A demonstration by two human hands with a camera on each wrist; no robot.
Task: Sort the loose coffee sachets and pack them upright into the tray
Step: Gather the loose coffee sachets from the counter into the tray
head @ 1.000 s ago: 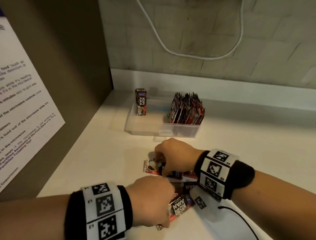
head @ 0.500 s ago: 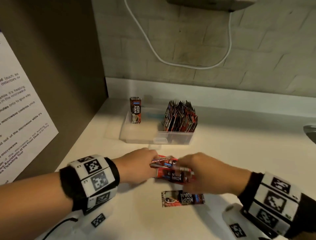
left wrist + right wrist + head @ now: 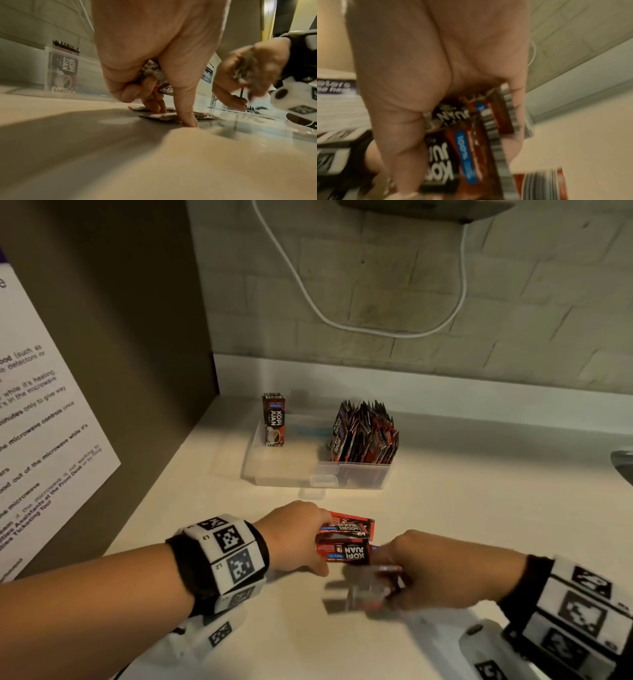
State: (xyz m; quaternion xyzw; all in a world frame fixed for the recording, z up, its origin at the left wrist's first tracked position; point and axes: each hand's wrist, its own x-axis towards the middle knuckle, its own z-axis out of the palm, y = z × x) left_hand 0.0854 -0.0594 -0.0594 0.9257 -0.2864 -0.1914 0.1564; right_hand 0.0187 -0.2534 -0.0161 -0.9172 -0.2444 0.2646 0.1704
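Observation:
A clear plastic tray (image 3: 287,477) stands on the counter. One red-and-black sachet (image 3: 274,419) stands upright at its left end, and a packed bundle of sachets (image 3: 363,436) fills its right end. My left hand (image 3: 298,539) holds sachets (image 3: 346,527) in its curled fingers. Its fingertips (image 3: 190,121) press on flat sachets (image 3: 171,116) on the counter. My right hand (image 3: 414,570) grips several sachets (image 3: 462,142) and is over a blurred loose sachet (image 3: 370,590). Another sachet (image 3: 342,553) shows between the two hands.
A brown side panel with a printed notice (image 3: 37,422) closes off the left. A tiled wall with a hanging white cable (image 3: 342,320) runs along the back. A metal fixture (image 3: 623,460) shows at the right edge. Pale counter (image 3: 479,474) lies right of the tray.
My right hand has pulled back toward me from the stack onto the lone sachet nearer me, which is now blurred. My left hand has stayed with its sachets.

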